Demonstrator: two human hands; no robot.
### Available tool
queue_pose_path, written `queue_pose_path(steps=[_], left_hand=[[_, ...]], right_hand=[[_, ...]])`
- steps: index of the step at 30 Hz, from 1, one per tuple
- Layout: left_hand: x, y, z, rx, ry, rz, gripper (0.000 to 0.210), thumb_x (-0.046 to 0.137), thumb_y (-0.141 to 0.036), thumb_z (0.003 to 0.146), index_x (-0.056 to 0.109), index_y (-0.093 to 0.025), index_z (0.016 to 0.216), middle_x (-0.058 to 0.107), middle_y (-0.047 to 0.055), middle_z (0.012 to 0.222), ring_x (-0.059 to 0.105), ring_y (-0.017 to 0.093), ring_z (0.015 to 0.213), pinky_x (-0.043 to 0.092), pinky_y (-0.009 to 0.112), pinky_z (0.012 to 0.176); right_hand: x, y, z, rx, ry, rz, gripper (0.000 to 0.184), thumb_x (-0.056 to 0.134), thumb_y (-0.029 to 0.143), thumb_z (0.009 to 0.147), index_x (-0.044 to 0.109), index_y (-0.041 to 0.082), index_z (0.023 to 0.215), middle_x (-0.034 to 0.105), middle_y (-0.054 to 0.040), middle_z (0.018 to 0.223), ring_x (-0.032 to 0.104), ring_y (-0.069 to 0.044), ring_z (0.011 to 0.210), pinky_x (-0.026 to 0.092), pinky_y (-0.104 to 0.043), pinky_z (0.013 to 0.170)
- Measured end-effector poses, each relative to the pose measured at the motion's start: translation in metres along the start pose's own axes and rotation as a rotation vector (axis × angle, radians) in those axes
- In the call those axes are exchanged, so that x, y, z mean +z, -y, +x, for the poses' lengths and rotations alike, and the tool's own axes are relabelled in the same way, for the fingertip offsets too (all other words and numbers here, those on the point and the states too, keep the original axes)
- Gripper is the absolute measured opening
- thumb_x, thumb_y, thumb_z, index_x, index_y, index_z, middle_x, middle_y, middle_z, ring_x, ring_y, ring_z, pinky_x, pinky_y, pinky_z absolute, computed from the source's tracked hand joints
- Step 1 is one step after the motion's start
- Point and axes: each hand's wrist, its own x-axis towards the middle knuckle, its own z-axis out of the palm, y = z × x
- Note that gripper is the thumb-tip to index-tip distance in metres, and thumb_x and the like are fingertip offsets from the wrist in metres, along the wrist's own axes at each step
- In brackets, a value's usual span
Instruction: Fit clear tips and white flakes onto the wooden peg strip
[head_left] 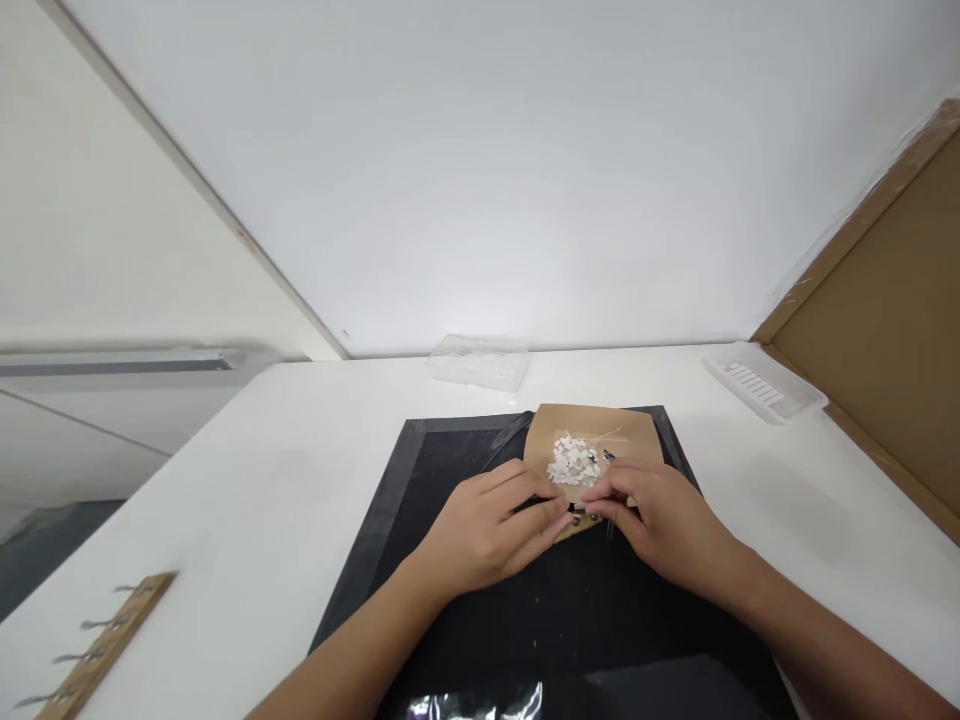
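Note:
A sheet of brown paper [637,430] lies at the far part of a black board [540,630], with a heap of small white flakes [574,460] on it. At the paper's near edge my left hand [499,520] and my right hand [664,515] meet, almost touching, fingertips pinched. Between and just below the fingertips shows a small yellowish piece [571,530] with round metal-looking bits on it. Whatever the fingers pinch is too small and covered to name. A small dark, shiny piece [608,456] rests on the paper beside the right fingers.
On the white table [247,500], a clear plastic box [480,362] stands by the back wall. A translucent tray [765,382] sits at right against a cardboard panel [885,320]. A wooden rail with several metal hooks [112,640] lies front left. Shiny clear plastic [476,703] shows at the board's near end.

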Motion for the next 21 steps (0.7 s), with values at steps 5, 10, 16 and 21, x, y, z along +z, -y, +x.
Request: queue_pose_path(steps=[5, 10, 16, 21], left_hand=[[-0.001, 0.001, -0.003, -0.045, 0.006, -0.039, 0.012, 0.072, -0.015, 0.091, 0.072, -0.014, 0.103, 0.079, 0.010, 0.098, 0.076, 0.019, 0.082, 0.066, 0.032, 0.071], [-0.003, -0.003, -0.003, -0.063, 0.054, -0.073, 0.006, 0.068, -0.020, 0.091, 0.071, -0.017, 0.095, 0.078, 0.004, 0.089, 0.073, 0.016, 0.067, 0.060, 0.028, 0.056], [-0.001, -0.001, 0.000, -0.059, 0.109, -0.088, 0.009, 0.074, -0.026, 0.091, 0.070, -0.018, 0.089, 0.075, 0.002, 0.080, 0.068, 0.017, 0.070, 0.059, 0.031, 0.064], [0.001, 0.002, -0.001, -0.019, 0.083, -0.080, 0.019, 0.081, -0.032, 0.089, 0.069, -0.019, 0.094, 0.075, 0.003, 0.080, 0.064, 0.020, 0.076, 0.060, 0.037, 0.073]], right_hand=[[0.004, 0.002, -0.005, 0.040, 0.029, -0.107, 0.013, 0.068, 0.019, 0.102, 0.074, 0.023, 0.091, 0.074, -0.0006, 0.091, 0.069, -0.020, 0.090, 0.049, -0.031, 0.079], [0.007, 0.001, -0.003, 0.064, 0.021, -0.147, 0.012, 0.069, 0.019, 0.101, 0.076, 0.023, 0.092, 0.073, -0.0004, 0.088, 0.069, -0.020, 0.088, 0.050, -0.032, 0.080], [0.016, 0.001, -0.006, 0.012, -0.062, -0.169, 0.013, 0.070, 0.013, 0.098, 0.074, 0.021, 0.089, 0.070, -0.0030, 0.092, 0.065, -0.021, 0.091, 0.051, -0.033, 0.081], [0.024, 0.002, -0.011, -0.024, -0.134, -0.222, 0.013, 0.071, 0.011, 0.097, 0.074, 0.020, 0.087, 0.067, -0.0038, 0.091, 0.063, -0.022, 0.089, 0.052, -0.035, 0.081]])
